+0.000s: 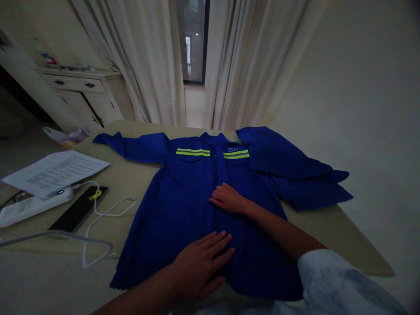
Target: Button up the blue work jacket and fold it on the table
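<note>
The left hand (200,262) lies wide and palm down on the lower front of the shirt (183,205), its fingers fanned and holding nothing. The right hand (228,198) rests higher on the shirt, beside the button strip, its fingers closer together and gently curved, also open and empty. Both forearms are bare, and the right one reaches in from a pale, mottled cuff (344,280).

The shirt is deep blue, matte woven cloth, lying face up on a beige counter (328,236) with its collar pointing away from the person. Neon yellow stripes (193,152) cross its chest. Its flat sleeve (131,148) stretches out to the left, while its folded sleeve (285,157) doubles back in soft layers on the right.

Left of the shirt lie a printed paper (55,173), a white power strip (33,208), a glossy black phone (78,209) and a thin white cable (84,253). Beyond the shirt hang pleated cream curtains (147,65).
</note>
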### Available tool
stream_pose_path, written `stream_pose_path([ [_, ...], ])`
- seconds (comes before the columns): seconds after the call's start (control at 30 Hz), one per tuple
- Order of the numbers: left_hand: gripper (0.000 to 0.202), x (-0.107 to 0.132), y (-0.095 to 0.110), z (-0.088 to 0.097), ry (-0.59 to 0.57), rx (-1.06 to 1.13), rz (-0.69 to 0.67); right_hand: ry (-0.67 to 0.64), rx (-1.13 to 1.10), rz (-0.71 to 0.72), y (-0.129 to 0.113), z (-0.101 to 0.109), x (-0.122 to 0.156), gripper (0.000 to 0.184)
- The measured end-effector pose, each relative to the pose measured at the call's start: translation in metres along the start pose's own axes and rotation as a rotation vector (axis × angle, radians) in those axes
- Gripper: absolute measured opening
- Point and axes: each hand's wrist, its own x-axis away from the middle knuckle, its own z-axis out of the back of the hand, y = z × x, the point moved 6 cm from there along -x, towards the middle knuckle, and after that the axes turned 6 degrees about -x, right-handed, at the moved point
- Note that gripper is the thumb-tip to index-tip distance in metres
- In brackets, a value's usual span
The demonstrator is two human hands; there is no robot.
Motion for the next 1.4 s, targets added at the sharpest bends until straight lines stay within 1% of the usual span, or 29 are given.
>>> stream_pose_path([
  [0.07,0.084,0.0,0.0,0.001,0.0,0.02,-0.002,0.02,-0.017,-0.008,0.004,-0.002,0.001,0.04],
  [0.17,0.083,0.001,-0.001,0.002,0.034,0.019,-0.006,0.05,-0.049,-0.028,0.008,-0.005,0.001,0.042],
  [0.23,0.084,0.002,-0.001,0.002,0.065,-0.016,-0.019,0.086,-0.085,-0.034,0.008,-0.007,0.0,0.043],
  [0.3,0.085,0.003,0.0,0.001,0.101,-0.095,-0.035,0.156,-0.159,-0.054,0.012,-0.007,-0.001,0.044],
  [0.33,0.084,0.003,0.002,-0.001,0.128,-0.152,-0.043,0.223,-0.21,-0.087,0.017,-0.004,-0.001,0.043],
  [0.37,0.08,0.004,0.005,-0.003,0.166,-0.218,-0.048,0.324,-0.261,-0.145,0.026,0.0,-0.001,0.041],
  [0.4,0.073,0.005,0.009,-0.005,0.217,-0.29,-0.052,0.453,-0.305,-0.229,0.038,0.006,0.001,0.037],
  [0.47,0.052,0.007,0.02,-0.009,0.374,-0.427,-0.06,0.732,-0.369,-0.448,0.069,0.017,0.008,0.029],
  [0.5,0.041,0.009,0.026,-0.011,0.475,-0.48,-0.063,0.827,-0.403,-0.571,0.087,0.02,0.01,0.033],
  [0.53,0.031,0.011,0.032,-0.013,0.573,-0.521,-0.064,0.873,-0.442,-0.687,0.104,0.021,0.009,0.041],
  [0.57,0.023,0.013,0.037,-0.016,0.65,-0.549,-0.066,0.872,-0.486,-0.784,0.119,0.02,0.005,0.049],
  [0.6,0.019,0.014,0.041,-0.018,0.702,-0.565,-0.069,0.843,-0.528,-0.854,0.133,0.019,-0.002,0.055],
  [0.63,0.017,0.015,0.044,-0.02,0.729,-0.572,-0.066,0.806,-0.558,-0.894,0.143,0.019,-0.011,0.058],
  [0.7,0.017,0.016,0.047,-0.023,0.732,-0.578,-0.061,0.752,-0.577,-0.891,0.154,0.021,-0.035,0.054],
  [0.77,0.019,0.018,0.047,-0.022,0.73,-0.59,-0.059,0.717,-0.572,-0.838,0.154,0.022,-0.06,0.045],
  [0.83,0.022,0.021,0.047,-0.023,0.687,-0.608,-0.071,0.644,-0.57,-0.762,0.144,0.021,-0.084,0.035],
  [0.9,0.027,0.021,0.045,-0.022,0.589,-0.582,-0.094,0.54,-0.565,-0.66,0.13,0.019,-0.103,0.025],
  [0.97,0.031,0.019,0.038,-0.017,0.477,-0.491,-0.101,0.47,-0.533,-0.577,0.119,0.02,-0.113,0.025],
  [1.03,0.038,0.014,0.027,-0.001,0.389,-0.366,-0.065,0.476,-0.476,-0.548,0.116,0.025,-0.114,0.036],
  [1.1,0.046,0.004,0.009,0.022,0.318,-0.261,0.039,0.466,-0.4,-0.565,0.119,0.029,-0.111,0.05],
  [1.13,0.047,-0.003,-0.003,0.035,0.286,-0.221,0.105,0.425,-0.356,-0.583,0.12,0.028,-0.11,0.057],
  [1.2,0.041,-0.022,-0.033,0.06,0.237,-0.161,0.227,0.296,-0.269,-0.613,0.122,0.02,-0.108,0.067],
  [1.23,0.037,-0.033,-0.05,0.072,0.231,-0.133,0.272,0.247,-0.233,-0.624,0.122,0.016,-0.107,0.07],
  [1.27,0.034,-0.045,-0.07,0.084,0.243,-0.1,0.308,0.235,-0.205,-0.636,0.121,0.013,-0.104,0.07],
  [1.33,0.029,-0.07,-0.118,0.104,0.31,-0.022,0.369,0.317,-0.179,-0.648,0.116,0.011,-0.095,0.068],
  [1.4,0.027,-0.096,-0.173,0.121,0.394,0.054,0.433,0.416,-0.169,-0.632,0.108,0.009,-0.084,0.065],
])
